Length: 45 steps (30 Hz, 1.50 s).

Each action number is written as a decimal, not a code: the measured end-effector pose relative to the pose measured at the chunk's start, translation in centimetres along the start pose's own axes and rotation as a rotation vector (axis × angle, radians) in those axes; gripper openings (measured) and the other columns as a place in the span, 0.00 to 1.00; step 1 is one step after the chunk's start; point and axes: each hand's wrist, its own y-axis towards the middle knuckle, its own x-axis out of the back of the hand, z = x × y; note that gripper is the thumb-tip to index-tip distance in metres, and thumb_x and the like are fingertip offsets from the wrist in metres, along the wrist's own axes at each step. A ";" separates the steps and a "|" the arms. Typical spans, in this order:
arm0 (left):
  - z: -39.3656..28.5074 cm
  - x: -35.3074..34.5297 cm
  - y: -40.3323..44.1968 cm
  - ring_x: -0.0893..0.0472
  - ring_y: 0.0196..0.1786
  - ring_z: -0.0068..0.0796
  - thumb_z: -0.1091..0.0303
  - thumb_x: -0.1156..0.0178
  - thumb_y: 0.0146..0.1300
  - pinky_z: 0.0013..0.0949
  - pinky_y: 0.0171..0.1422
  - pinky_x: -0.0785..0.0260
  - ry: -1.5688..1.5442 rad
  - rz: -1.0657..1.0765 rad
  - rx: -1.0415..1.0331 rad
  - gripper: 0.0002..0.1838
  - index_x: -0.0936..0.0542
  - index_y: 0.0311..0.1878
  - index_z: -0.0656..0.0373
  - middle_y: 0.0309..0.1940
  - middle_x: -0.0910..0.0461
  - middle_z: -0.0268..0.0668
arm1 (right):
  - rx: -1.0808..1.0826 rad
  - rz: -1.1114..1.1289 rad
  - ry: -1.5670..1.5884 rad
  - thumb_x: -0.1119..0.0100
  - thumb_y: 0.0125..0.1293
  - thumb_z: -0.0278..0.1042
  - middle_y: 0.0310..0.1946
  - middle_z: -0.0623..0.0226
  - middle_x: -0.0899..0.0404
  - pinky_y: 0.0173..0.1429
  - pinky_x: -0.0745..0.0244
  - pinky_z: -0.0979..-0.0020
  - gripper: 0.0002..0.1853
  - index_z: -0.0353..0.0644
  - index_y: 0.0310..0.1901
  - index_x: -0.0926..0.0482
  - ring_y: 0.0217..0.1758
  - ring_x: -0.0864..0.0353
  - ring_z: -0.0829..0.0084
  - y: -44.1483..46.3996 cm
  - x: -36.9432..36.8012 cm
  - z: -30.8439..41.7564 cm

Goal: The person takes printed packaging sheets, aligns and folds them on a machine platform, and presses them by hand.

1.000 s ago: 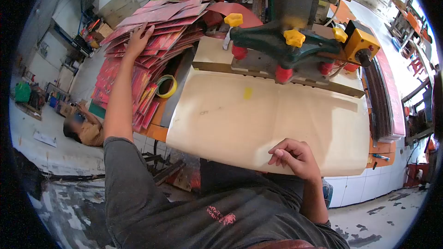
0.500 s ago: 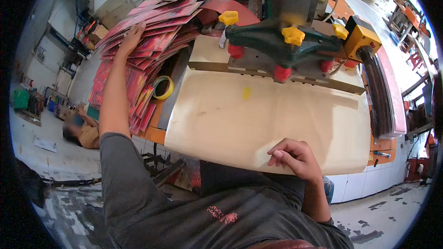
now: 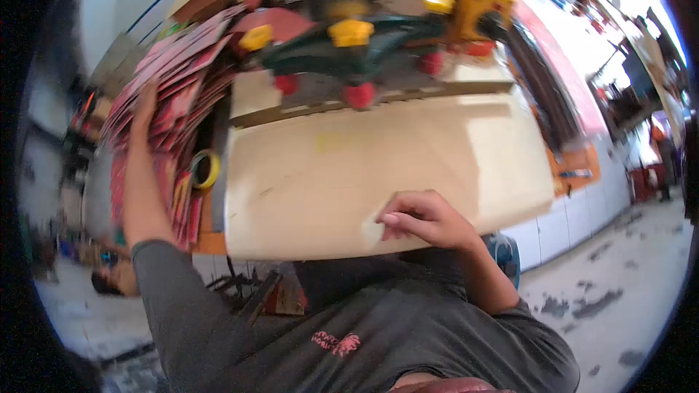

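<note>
The bare left hand is raised at upper left, its arm stretched straight. The bare right hand is held right of centre, elbow bent, fingers loosely curled. Both upper arms are covered by dark grey sleeves.

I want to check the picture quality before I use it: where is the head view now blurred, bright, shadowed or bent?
Head view: blur softens the red sheets and green machine; the pale board carries a shadow; the upper right is glaringly bright; curved black borders show lens distortion.
</note>
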 end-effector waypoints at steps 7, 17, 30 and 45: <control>3.4 -1.4 0.5 0.53 0.85 0.48 0.36 0.72 0.80 0.70 0.81 0.67 0.042 -0.135 -0.040 0.35 0.42 0.82 0.40 0.83 0.47 0.39 | 0.140 0.036 -0.013 0.44 0.79 0.36 0.32 0.70 0.13 0.38 0.25 0.77 0.12 0.36 0.46 0.18 0.33 0.18 0.82 -0.7 0.1 -0.2; -11.6 4.5 -17.6 0.41 0.82 0.37 0.47 0.56 0.82 0.38 0.83 0.51 -0.526 -0.165 -0.049 0.34 0.41 0.81 0.59 0.80 0.40 0.42 | 0.212 0.009 -0.090 0.45 0.79 0.39 0.30 0.67 0.13 0.38 0.21 0.71 0.13 0.37 0.44 0.19 0.32 0.14 0.75 -1.1 -0.2 -0.4; -31.8 0.9 -44.0 0.23 0.67 0.42 0.66 0.49 0.79 0.45 0.74 0.34 -0.717 -0.225 -0.102 0.20 0.25 0.64 0.70 0.62 0.21 0.47 | 0.133 0.002 -0.082 0.43 0.78 0.40 0.30 0.68 0.13 0.38 0.23 0.73 0.13 0.37 0.45 0.18 0.31 0.17 0.78 -0.5 -0.8 -0.5; -35.2 -3.7 -44.5 0.16 0.52 0.46 0.68 0.46 0.72 0.46 0.62 0.29 -0.251 -0.352 -0.199 0.13 0.15 0.50 0.63 0.45 0.13 0.43 | 0.058 0.105 0.094 0.42 0.78 0.41 0.31 0.70 0.14 0.38 0.26 0.76 0.14 0.37 0.47 0.18 0.32 0.22 0.83 -0.4 0.0 -0.7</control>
